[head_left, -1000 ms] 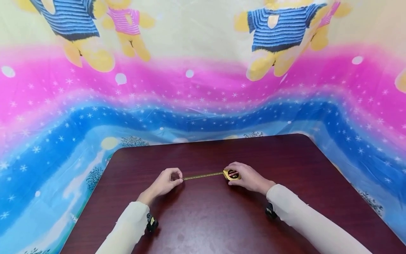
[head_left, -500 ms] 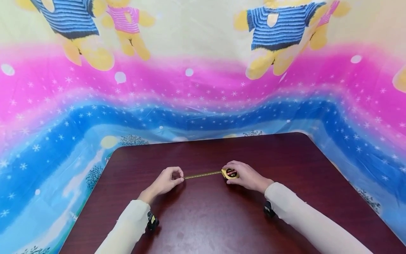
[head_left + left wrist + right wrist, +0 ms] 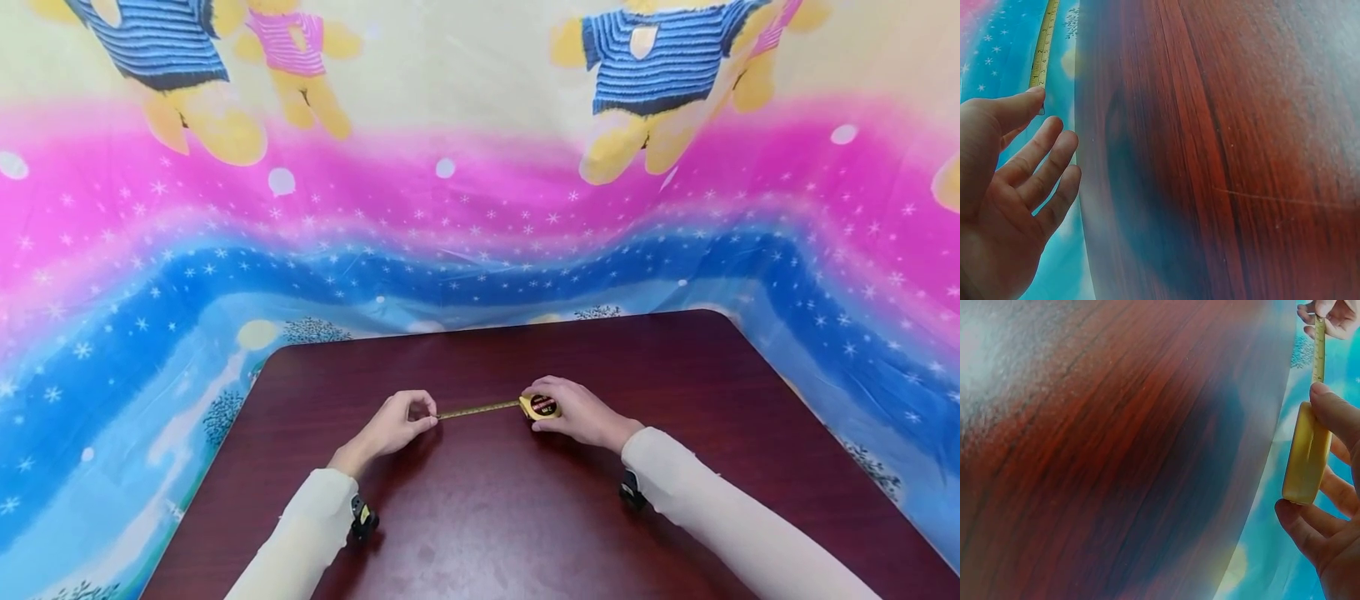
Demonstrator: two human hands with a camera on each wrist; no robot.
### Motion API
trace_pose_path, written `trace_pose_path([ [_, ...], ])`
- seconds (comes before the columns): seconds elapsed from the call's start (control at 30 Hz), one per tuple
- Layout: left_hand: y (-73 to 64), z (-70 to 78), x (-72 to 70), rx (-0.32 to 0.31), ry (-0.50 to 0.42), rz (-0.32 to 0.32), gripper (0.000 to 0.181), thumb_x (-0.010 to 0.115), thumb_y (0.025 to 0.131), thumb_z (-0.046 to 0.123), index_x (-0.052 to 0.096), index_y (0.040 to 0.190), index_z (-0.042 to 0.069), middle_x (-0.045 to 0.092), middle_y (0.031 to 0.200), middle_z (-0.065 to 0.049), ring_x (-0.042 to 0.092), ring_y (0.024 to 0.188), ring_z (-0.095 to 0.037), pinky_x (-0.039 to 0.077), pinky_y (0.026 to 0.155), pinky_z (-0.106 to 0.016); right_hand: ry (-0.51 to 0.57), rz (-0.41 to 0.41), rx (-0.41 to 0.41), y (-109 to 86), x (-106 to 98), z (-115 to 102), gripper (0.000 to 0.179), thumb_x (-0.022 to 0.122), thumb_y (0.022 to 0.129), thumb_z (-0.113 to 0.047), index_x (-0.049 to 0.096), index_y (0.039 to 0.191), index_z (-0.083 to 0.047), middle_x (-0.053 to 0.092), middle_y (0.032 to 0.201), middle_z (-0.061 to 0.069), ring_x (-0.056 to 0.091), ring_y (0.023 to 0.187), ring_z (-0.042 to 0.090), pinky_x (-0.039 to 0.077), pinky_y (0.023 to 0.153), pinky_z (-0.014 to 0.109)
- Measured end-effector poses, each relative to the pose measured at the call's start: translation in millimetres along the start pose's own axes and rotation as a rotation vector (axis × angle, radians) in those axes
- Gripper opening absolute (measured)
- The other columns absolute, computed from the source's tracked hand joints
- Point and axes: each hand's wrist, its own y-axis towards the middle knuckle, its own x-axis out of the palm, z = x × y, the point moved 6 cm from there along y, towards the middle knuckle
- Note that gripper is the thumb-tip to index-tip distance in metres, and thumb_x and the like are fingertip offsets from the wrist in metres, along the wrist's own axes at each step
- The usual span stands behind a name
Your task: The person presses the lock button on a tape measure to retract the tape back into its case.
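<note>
My right hand (image 3: 573, 408) grips the yellow case of a tape measure (image 3: 540, 406), which has a black round label. From its mouth a stretch of yellow blade (image 3: 480, 409) runs left, straight and nearly level. Thumb and index finger of my left hand (image 3: 393, 425) pinch the blade's free end; in the left wrist view the other fingers (image 3: 1041, 172) are spread below. The right wrist view shows the case (image 3: 1305, 456) edge-on, with the thumb at the blade's exit and fingers at the case's lower end.
Below both hands lies a dark red-brown wooden table (image 3: 480, 517) with rounded far corners. A printed curtain (image 3: 450, 217) with bears and snowflakes surrounds its far and side edges. Small black devices (image 3: 363, 518) sit on both wrists.
The right hand has moved slightly left with the case, so the exposed blade is a little shorter. The left hand still pinches the end, barely shifted.
</note>
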Motion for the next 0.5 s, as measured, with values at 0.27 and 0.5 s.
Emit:
trace_pose_path([
  [0.27, 1.5, 1.3, 2.4, 0.004, -0.006, 0.001, 0.010, 0.069, 0.094, 0.006, 0.063, 0.089, 0.011, 0.070, 0.088, -0.001, 0.062, 0.077, -0.012, 0.049, 0.072, -0.027, 0.000, -0.002, 0.013, 0.6, 2.2, 1.7, 0.050, 0.081, 0.087, -0.028, 0.064, 0.133, -0.019, 0.062, 0.134, 0.002, 0.060, 0.120, 0.020, 0.050, 0.102, 0.043],
  [0.5, 2.7, 3.7, 5.1, 0.012, -0.011, -0.004, 0.010, 0.069, 0.094, 0.006, 0.063, 0.089, 0.012, 0.071, 0.090, -0.001, 0.063, 0.079, -0.012, 0.049, 0.074, -0.027, 0.003, -0.007, 0.009, 1.3, 5.0, 1.9, 0.050, 0.081, 0.087, -0.028, 0.063, 0.134, -0.019, 0.062, 0.134, 0.002, 0.060, 0.120, 0.020, 0.050, 0.102, 0.044],
])
